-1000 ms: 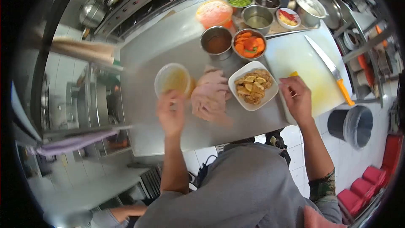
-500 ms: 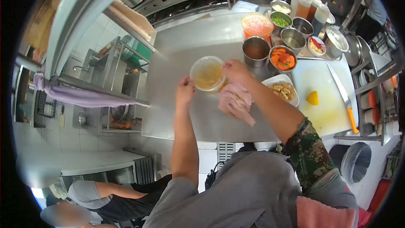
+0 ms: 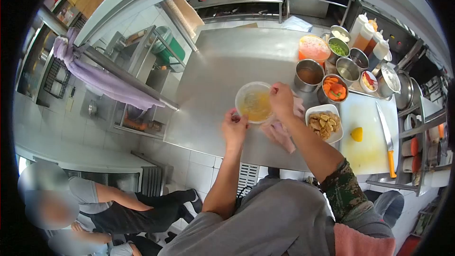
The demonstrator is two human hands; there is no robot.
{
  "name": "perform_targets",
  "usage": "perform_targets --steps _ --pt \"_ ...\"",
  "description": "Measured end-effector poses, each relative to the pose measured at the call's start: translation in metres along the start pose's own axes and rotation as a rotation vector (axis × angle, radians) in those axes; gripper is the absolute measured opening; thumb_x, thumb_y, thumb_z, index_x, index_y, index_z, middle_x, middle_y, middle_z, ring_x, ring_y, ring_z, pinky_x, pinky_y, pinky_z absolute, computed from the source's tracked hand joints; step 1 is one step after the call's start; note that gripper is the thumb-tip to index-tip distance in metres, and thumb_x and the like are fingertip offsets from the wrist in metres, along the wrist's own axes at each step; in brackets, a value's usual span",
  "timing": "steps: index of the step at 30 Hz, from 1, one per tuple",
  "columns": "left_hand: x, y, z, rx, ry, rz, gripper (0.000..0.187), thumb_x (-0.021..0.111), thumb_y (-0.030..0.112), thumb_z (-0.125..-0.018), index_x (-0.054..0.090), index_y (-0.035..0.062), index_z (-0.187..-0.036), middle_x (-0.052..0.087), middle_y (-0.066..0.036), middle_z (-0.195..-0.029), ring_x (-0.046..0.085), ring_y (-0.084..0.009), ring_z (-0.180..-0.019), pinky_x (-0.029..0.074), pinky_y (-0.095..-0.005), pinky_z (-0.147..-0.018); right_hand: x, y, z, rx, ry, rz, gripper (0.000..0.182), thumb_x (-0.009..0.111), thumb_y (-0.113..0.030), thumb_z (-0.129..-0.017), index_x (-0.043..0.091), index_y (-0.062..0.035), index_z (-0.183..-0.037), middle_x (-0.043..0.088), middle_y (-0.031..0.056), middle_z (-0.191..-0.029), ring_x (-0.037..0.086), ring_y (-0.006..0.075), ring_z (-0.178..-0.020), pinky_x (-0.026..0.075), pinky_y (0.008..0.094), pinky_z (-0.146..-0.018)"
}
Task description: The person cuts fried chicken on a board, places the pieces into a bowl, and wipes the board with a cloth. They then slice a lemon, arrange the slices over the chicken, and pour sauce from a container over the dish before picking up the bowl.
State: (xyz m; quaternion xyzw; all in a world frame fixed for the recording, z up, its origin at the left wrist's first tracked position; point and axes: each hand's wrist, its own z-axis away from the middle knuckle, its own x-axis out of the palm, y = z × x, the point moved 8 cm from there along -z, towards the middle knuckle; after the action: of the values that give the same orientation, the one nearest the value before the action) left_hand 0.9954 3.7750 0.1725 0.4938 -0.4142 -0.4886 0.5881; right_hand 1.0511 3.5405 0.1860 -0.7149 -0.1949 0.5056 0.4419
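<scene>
A round clear plastic tub [image 3: 256,115] with yellowish contents stands on the steel table [image 3: 208,95] in front of me. My left hand [image 3: 235,125] is at its near left rim, thumb and fingers closed on the edge. On the opposite side, my right hand [image 3: 282,100] pinches the rim with bent fingers. A crumpled pink cloth [image 3: 279,135] lies right beside the tub, partly hidden under my right forearm.
To the right are a steel pot of brown liquid [image 3: 309,77], a bowl of carrots [image 3: 335,90] and a white dish of brown pieces [image 3: 325,123]. A knife [image 3: 387,135] and a cut lemon [image 3: 356,134] lie on the white board [image 3: 367,156]. Another person [image 3: 123,208] is at lower left.
The view has shifted, so the table appears lower and further right. My left hand has moved slightly round the rim towards me; my right hand stays on its side of the tub.
</scene>
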Motion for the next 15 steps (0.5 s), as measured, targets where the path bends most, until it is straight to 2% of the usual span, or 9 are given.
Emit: perform_targets --steps 3,5,9,11,14,15 --pt "0.004 0.01 0.014 -0.021 -0.044 0.023 0.05 0.072 0.004 -0.093 0.053 -0.0044 -0.138 0.06 -0.008 -0.092 0.063 -0.0137 -0.069 0.055 -0.0273 -0.059 -0.017 -0.027 0.023 -0.211 0.238 0.012 0.009 0.065 -0.011 -0.092 0.066 -0.0067 -0.099 0.062 0.0198 -0.101 0.062 0.0416 -0.098 0.051 0.0504 -0.084" --pt "0.004 0.008 0.018 -0.016 -0.089 -0.003 0.047 0.072 0.004 -0.093 0.053 -0.0039 -0.136 0.061 -0.008 -0.092 0.064 -0.014 -0.07 0.056 -0.0282 -0.06 -0.012 -0.024 0.037 -0.21 0.168 0.081 0.009 0.064 -0.013 -0.093 0.065 -0.0066 -0.1 0.062 0.0194 -0.101 0.062 0.0414 -0.098 0.051 0.0508 -0.084" --pt "0.004 -0.004 0.041 -0.147 -0.07 0.123 0.06 0.073 0.003 -0.093 0.044 -0.002 -0.144 0.061 -0.01 -0.1 0.064 -0.0146 -0.074 0.058 -0.0287 -0.065 -0.009 -0.029 0.022 -0.291 0.102 0.095 0.01 0.062 -0.015 -0.095 0.066 -0.0069 -0.1 0.063 0.0191 -0.102 0.062 0.0416 -0.099 0.051 0.0514 -0.085" --pt "0.002 -0.013 0.042 -0.166 -0.079 0.156 0.07 0.075 0.003 -0.091 0.037 -0.0004 -0.15 0.061 -0.01 -0.105 0.065 -0.0146 -0.079 0.059 -0.0291 -0.069 0.009 -0.018 0.008 -0.296 -0.055 0.107 0.011 0.062 -0.016 -0.096 0.067 -0.0071 -0.1 0.063 0.0186 -0.103 0.063 0.0411 -0.1 0.051 0.0514 -0.086" --pt "-0.015 -0.04 0.035 -0.067 -0.301 -0.091 0.098 0.086 0.013 -0.084 0.024 0.0021 -0.159 0.055 -0.016 -0.126 0.066 -0.0248 -0.11 0.057 -0.0367 -0.093 0.025 -0.022 -0.002 -0.391 -0.221 0.06 0.012 0.063 -0.018 -0.096 0.068 -0.0075 -0.1 0.064 0.0176 -0.104 0.063 0.0405 -0.102 0.052 0.0514 -0.086" --pt "-0.017 -0.038 0.023 0.115 -0.345 -0.174 0.103 0.089 0.015 -0.081 0.023 0.0022 -0.159 0.053 -0.017 -0.132 0.061 -0.0269 -0.119 0.052 -0.0388 -0.1 0.03 -0.024 0.001 -0.433 -0.274 0.033 0.013 0.063 -0.019 -0.096 0.068 -0.0077 -0.1 0.064 0.0172 -0.104 0.063 0.0404 -0.102 0.052 0.0514 -0.086"
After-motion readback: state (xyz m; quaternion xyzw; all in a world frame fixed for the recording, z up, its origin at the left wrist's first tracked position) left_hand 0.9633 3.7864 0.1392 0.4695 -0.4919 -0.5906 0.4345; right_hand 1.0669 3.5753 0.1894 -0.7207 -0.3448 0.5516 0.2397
